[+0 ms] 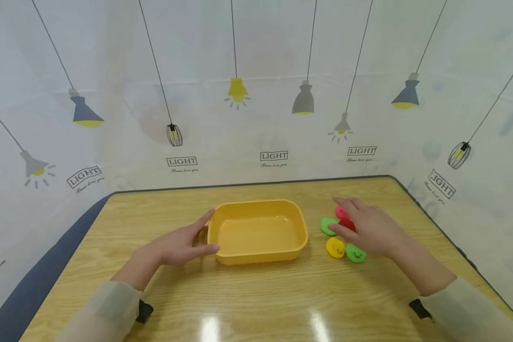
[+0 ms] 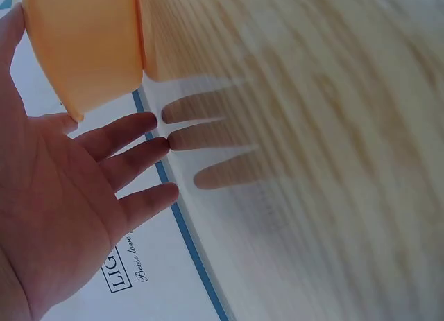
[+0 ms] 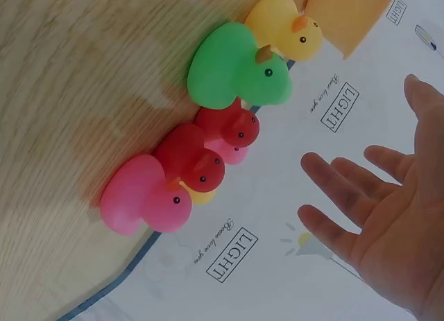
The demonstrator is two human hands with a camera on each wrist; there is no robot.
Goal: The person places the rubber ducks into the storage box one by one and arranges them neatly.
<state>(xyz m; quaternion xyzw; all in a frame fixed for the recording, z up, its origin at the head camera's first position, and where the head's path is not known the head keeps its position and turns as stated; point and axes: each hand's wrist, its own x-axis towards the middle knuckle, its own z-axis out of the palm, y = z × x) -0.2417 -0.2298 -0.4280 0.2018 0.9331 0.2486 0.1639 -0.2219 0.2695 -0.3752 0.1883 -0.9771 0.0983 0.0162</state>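
Observation:
A yellow plastic basin (image 1: 256, 258) sits on the wooden table, nothing inside it. My left hand (image 1: 175, 244) is at its left end, fingers straight and spread, with the thumb and index fingertips right at the rim. From the left wrist view, the other fingers stick out below the basin wall (image 2: 87, 50). To the right lies a group of small toy ducks: yellow (image 1: 335, 247), green (image 1: 356, 253), pink (image 1: 340, 212) and red (image 3: 184, 154) among them. Over this group hovers my right hand (image 1: 374, 230), fingers extended and holding nothing; it hides some ducks in the head view.
The wooden table (image 1: 256, 299) runs back to a white cloth (image 1: 222, 137) printed with hanging lamps, which also rises at both sides. Dark edging (image 1: 256, 184) follows the table's back edge. A black strap (image 1: 144, 311) shows at my left sleeve.

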